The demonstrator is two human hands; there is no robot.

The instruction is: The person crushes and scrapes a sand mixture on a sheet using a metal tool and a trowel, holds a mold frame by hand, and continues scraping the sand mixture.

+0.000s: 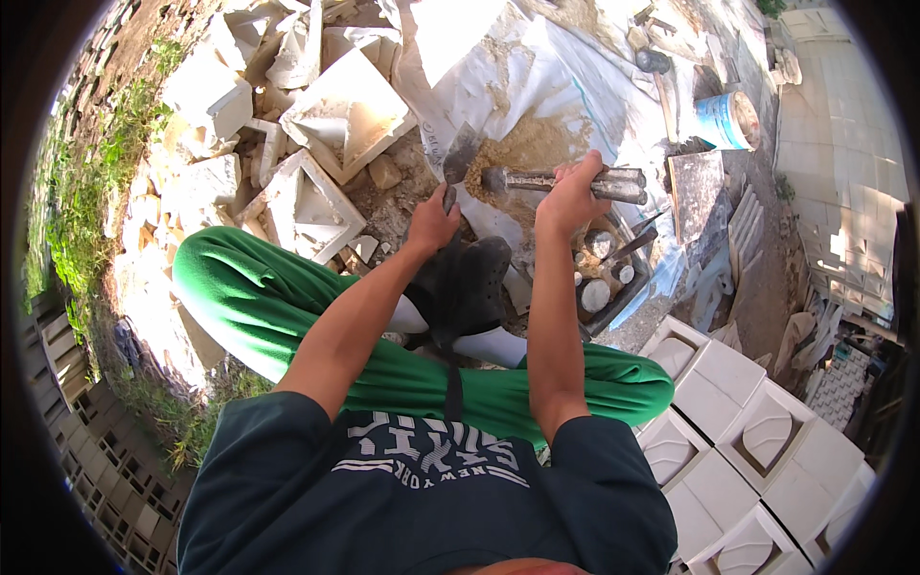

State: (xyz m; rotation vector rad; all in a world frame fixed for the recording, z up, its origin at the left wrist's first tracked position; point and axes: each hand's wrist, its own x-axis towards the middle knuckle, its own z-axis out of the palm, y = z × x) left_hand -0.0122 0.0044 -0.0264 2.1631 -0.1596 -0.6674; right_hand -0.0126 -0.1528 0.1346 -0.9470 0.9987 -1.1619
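Observation:
My left hand is closed around the handle of a trowel, its grey blade pointing away from me beside damp sand. In my right hand is a grey metal cylindrical tool, held roughly level. Its rounded left end is over the edge of the sand, close to the trowel blade; I cannot tell whether it touches. The sand lies on a white plastic sheet. Below the right hand, a dark tray holds several round pale-topped cylinders and a dark flat blade.
White cast blocks and rubble pile up at the left. A blue bucket, a mallet and a board lie at the right. Stacked white blocks stand near right. My black clogs are between my arms.

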